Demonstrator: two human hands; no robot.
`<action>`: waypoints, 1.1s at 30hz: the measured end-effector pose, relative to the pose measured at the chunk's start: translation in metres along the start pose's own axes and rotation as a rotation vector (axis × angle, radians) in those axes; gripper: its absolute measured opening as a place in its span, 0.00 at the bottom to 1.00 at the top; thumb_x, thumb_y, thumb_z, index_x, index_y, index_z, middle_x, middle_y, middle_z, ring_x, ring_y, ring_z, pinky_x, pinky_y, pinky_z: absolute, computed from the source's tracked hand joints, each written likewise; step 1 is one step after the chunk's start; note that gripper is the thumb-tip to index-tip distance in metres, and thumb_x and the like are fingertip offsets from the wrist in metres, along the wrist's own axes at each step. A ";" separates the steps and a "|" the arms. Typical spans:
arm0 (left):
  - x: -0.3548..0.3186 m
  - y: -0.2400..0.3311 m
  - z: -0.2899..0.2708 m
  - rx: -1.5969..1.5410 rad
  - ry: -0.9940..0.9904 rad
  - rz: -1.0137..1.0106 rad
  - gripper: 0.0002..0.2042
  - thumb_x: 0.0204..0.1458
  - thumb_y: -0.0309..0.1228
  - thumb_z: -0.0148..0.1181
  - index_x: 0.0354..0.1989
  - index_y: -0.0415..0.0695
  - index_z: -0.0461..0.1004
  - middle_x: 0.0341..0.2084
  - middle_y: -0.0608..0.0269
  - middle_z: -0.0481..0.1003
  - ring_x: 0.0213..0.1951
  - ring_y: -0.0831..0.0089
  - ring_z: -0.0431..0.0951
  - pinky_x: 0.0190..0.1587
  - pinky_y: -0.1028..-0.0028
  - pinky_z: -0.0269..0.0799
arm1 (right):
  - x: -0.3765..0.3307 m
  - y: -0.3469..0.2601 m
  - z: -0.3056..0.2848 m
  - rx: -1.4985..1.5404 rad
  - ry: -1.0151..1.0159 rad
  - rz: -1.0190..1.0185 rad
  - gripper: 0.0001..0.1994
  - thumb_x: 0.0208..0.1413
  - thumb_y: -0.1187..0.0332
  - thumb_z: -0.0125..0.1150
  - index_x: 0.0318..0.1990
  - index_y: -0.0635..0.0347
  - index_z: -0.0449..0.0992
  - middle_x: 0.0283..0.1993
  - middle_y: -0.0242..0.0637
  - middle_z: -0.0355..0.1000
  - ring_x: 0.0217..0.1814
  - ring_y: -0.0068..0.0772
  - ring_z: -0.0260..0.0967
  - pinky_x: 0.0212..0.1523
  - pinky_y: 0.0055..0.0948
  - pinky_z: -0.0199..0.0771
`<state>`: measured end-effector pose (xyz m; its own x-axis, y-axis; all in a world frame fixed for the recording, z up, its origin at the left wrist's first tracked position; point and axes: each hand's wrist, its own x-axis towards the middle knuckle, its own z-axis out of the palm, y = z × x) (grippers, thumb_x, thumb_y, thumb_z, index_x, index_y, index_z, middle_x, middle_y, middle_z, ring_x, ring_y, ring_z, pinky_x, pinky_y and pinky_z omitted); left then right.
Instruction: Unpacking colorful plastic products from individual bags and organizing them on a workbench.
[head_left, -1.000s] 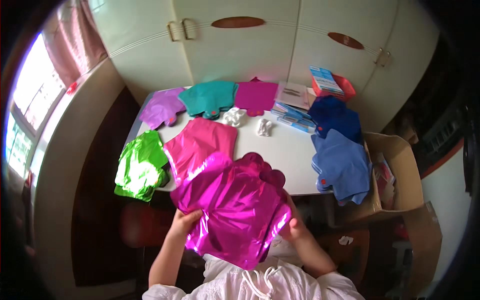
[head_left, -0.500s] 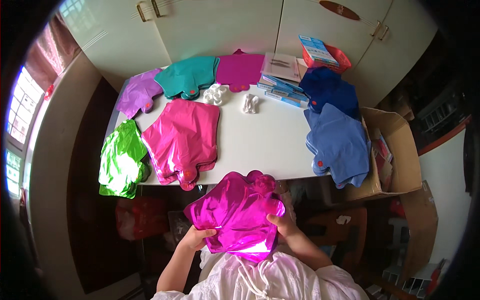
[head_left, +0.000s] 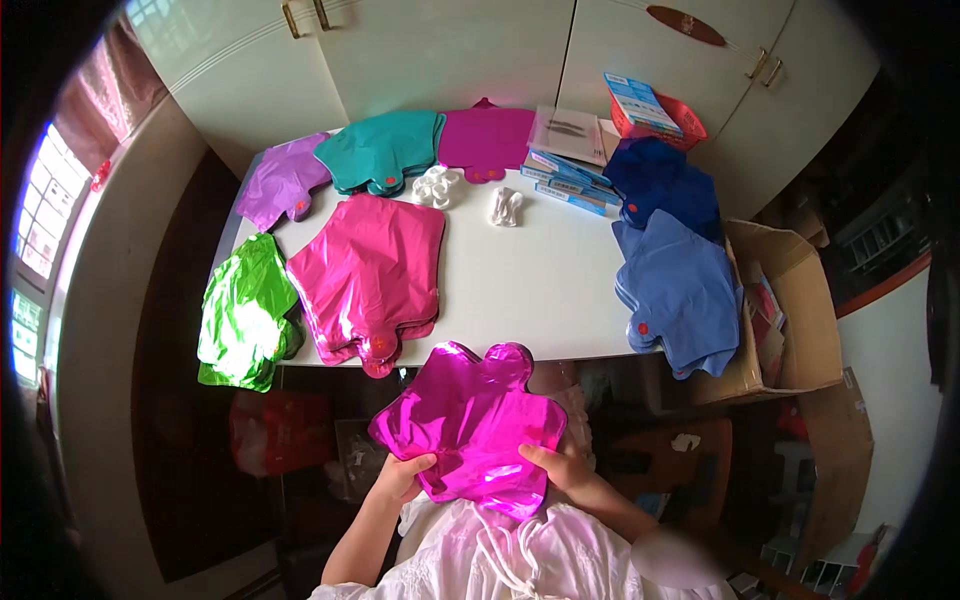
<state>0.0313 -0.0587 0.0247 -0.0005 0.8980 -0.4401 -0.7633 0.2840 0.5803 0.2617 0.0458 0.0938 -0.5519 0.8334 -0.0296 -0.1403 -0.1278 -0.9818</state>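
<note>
A shiny magenta foil balloon [head_left: 478, 420], flat and with rounded lobes, is held over my lap just in front of the table edge. My left hand [head_left: 405, 474] grips its lower left side, thumb on top and fingers underneath. On the lower right, my right hand [head_left: 558, 466] pinches it the same way. Whether several sheets are stacked in my hands cannot be made out. Nearest on the table lies a pile of hot-pink foil balloons [head_left: 370, 265], with a bright green pile [head_left: 245, 310] to its left.
Along the white table [head_left: 530, 290] lie lilac [head_left: 280, 180], teal [head_left: 380, 150], purple [head_left: 485, 140], navy [head_left: 660, 185] and light-blue [head_left: 680, 290] foil piles. White ribbon bundles [head_left: 435, 187], blue-and-white boxes [head_left: 565, 185] and a red basket [head_left: 690, 118] sit farther back. A cardboard box [head_left: 800, 320] stands right.
The magenta balloon's top face looks different: its round end tab no longer shows at the upper right, and plain lobes face up. My right thumb has shifted slightly inward.
</note>
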 end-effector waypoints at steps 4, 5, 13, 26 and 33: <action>-0.002 0.000 0.006 0.006 0.020 0.097 0.28 0.43 0.21 0.62 0.55 0.41 0.60 0.48 0.57 0.68 0.51 0.62 0.69 0.54 0.60 0.64 | 0.011 -0.019 -0.008 -0.034 -0.072 0.096 0.15 0.51 0.72 0.58 0.47 0.64 0.69 0.42 0.32 0.70 0.44 0.24 0.66 0.47 0.26 0.65; -0.001 0.000 0.005 0.049 0.030 0.152 0.27 0.43 0.20 0.61 0.54 0.41 0.61 0.48 0.58 0.69 0.50 0.62 0.69 0.54 0.61 0.64 | 0.010 -0.013 -0.017 -0.026 -0.117 0.125 0.14 0.51 0.72 0.58 0.46 0.65 0.70 0.40 0.32 0.70 0.43 0.25 0.67 0.47 0.25 0.66; -0.013 0.041 0.026 0.661 -0.063 0.405 0.19 0.43 0.16 0.56 0.47 0.40 0.68 0.41 0.61 0.73 0.45 0.69 0.72 0.50 0.68 0.65 | 0.069 -0.089 -0.050 -0.029 -0.348 0.039 0.28 0.47 0.68 0.65 0.54 0.65 0.60 0.50 0.37 0.65 0.50 0.24 0.63 0.52 0.26 0.63; 0.016 0.184 0.097 0.963 -0.292 0.795 0.18 0.44 0.18 0.60 0.47 0.36 0.68 0.41 0.60 0.73 0.43 0.73 0.72 0.47 0.73 0.67 | 0.125 -0.216 -0.034 -0.506 -0.491 0.102 0.20 0.45 0.72 0.65 0.46 0.66 0.70 0.47 0.37 0.71 0.47 0.27 0.67 0.50 0.27 0.64; 0.131 0.303 0.182 0.789 -0.335 0.575 0.19 0.48 0.25 0.60 0.49 0.38 0.65 0.41 0.61 0.72 0.42 0.76 0.72 0.46 0.74 0.69 | 0.228 -0.284 -0.048 -0.159 -0.241 -0.072 0.16 0.46 0.77 0.60 0.45 0.68 0.69 0.39 0.39 0.73 0.37 0.26 0.71 0.40 0.26 0.74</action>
<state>-0.0827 0.2061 0.2672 0.0403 0.9810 0.1897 -0.0635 -0.1870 0.9803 0.2151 0.2984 0.3564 -0.7273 0.6830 0.0679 -0.0663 0.0286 -0.9974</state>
